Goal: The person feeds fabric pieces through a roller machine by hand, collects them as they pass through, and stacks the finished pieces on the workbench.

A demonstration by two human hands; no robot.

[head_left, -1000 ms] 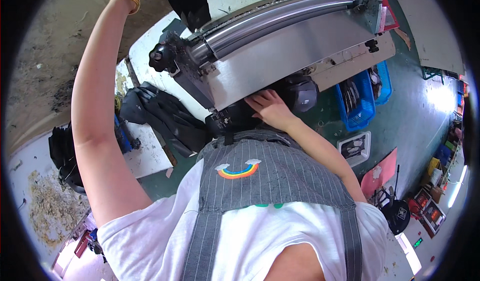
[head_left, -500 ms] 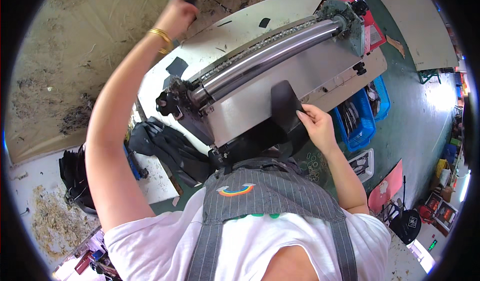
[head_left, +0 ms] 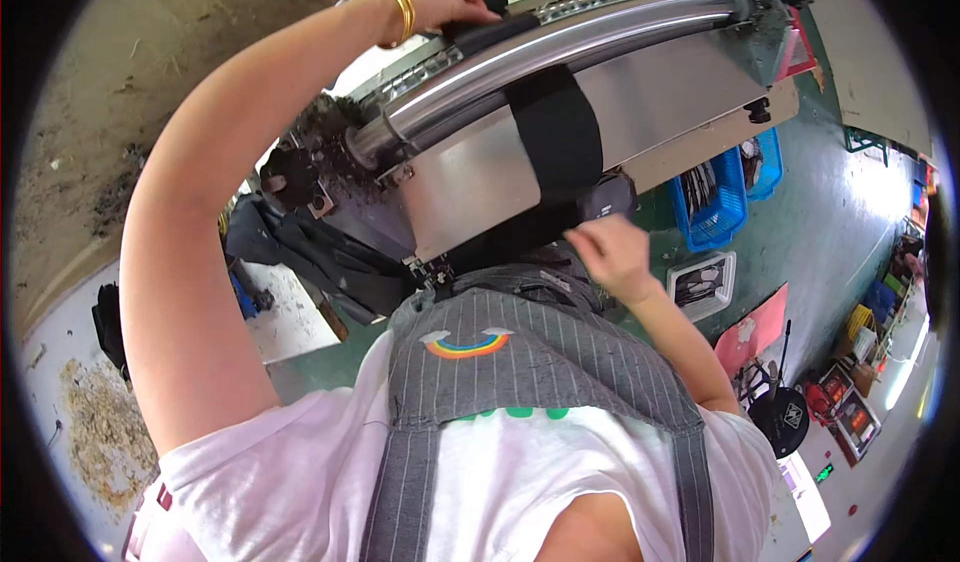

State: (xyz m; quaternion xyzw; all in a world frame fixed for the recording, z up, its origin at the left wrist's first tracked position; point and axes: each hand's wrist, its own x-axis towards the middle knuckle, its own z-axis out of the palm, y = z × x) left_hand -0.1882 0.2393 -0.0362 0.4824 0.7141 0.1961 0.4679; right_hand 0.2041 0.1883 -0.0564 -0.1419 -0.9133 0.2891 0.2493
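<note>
Left hand [head_left: 445,4] now beyond roller [head_left: 620,28]

Green floor [head_left: 810,212], light strip [head_left: 911,370], stained tan surface [head_left: 90,142] — maybe tabletop

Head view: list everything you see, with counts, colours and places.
Roller machine: 1, silver, upper centre
Front strip: 1, black, on the machine
Rear piece: 1, black, behind the roller
Fabric heap: 1, dark grey, left of machine
Baskets: 2, blue, right of machine
Tray: 1, white, below baskets
Sheet: 1, pink, lower right
Background clutter: uncounted, mixed colours, far right
Apron: 1, grey striped, lower centre
Bangles: count unclear, gold, upper left
Left hand: 1, bare, at the rear piece
Right hand: 1, bare, near front strip's lower end
</note>
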